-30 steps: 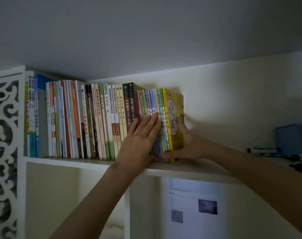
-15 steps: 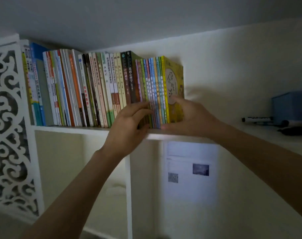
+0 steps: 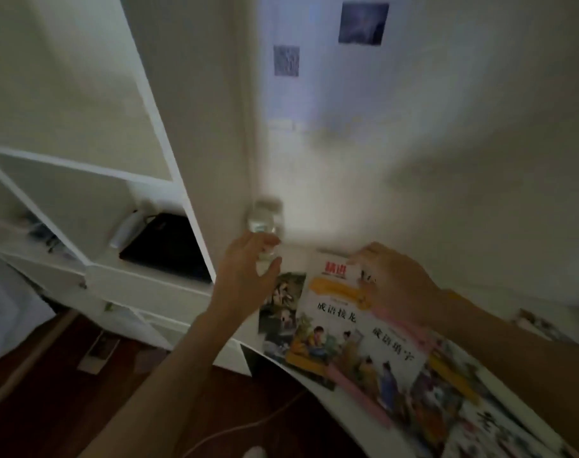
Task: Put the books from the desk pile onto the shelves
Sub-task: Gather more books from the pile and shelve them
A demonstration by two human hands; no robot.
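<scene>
A spread pile of illustrated books lies on the white desk (image 3: 297,259). It includes an orange-covered book (image 3: 327,325), a pink-and-white one (image 3: 392,357) and a dark picture book (image 3: 281,309). My right hand (image 3: 397,285) hovers over the far end of the pile, its fingertips at the far edge of a book with a red title (image 3: 336,269). My left hand (image 3: 245,269) hangs open just left of the pile, in front of a clear bottle (image 3: 265,223). Neither hand holds anything. The filled upper shelf is out of view.
White shelf compartments (image 3: 155,180) stand at the left, one holding a black flat item (image 3: 169,246). More printed covers (image 3: 473,421) cover the desk's near right. Papers (image 3: 314,61) are stuck on the wall. A cable (image 3: 235,431) runs across the dark wooden floor.
Both hands left the row of books on the upper shelf and came down to the desk pile. The view swung from the shelf down to the desk.
</scene>
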